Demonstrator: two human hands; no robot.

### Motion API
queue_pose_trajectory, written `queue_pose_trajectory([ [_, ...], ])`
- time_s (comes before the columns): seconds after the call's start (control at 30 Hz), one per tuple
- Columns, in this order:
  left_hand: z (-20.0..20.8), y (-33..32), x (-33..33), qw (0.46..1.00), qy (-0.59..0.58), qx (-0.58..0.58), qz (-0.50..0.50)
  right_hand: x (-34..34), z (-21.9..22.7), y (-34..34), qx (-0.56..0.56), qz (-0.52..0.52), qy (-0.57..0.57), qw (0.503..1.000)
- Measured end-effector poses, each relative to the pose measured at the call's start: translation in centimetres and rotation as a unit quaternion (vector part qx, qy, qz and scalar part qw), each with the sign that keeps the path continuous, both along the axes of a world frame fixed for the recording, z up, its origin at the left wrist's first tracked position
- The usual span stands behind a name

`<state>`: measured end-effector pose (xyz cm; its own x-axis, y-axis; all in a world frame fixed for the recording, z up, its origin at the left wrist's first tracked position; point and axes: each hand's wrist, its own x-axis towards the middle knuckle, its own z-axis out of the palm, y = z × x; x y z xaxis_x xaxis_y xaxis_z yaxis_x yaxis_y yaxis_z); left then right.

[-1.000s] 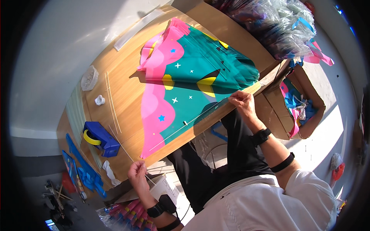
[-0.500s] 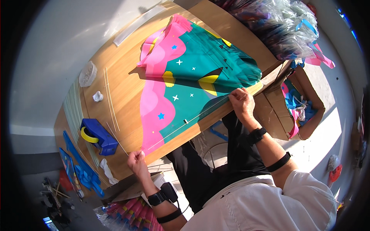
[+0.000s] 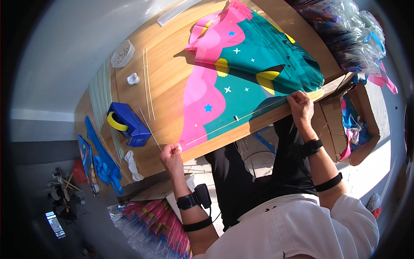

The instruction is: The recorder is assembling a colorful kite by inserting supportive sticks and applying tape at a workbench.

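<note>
Left hand (image 3: 173, 161) had closed in on the printed sheet's (image 3: 250, 73) pink corner at the worktop's (image 3: 168, 97) near edge. Both it and right hand (image 3: 302, 108) pinched; exact hold unclear. Thin pale rod (image 3: 215, 129) already lay along the near hem; far half unflattened.

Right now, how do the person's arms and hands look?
The left hand and right hand are ungloved. The left arm has a black wristband, boxy black module, cable and black strap; the right arm has a black wristband and black strap, below a short white sleeve.
</note>
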<state>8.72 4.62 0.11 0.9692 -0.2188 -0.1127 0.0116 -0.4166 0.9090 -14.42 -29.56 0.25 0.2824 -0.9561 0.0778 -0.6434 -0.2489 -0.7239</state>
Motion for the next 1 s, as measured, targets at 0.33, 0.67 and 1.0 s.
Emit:
queue_pose_trajectory([
  [0.33, -0.7, -0.4, 0.0, 0.997, -0.029, 0.072, 0.01, 0.3, 0.4, 0.0, 0.023, -0.004, 0.023, 0.999],
  [0.67, -1.4, -0.6, 0.1, 0.993, -0.074, 0.092, -0.013, 0.5, 0.4, -0.3, 0.017, -0.022, 0.069, 0.997],
  [1.0, 0.2, -1.7, -0.5, 0.983, -0.09, 0.159, -0.01, 0.5, 0.3, -0.3, 0.018, -0.024, 0.07, 0.997],
])
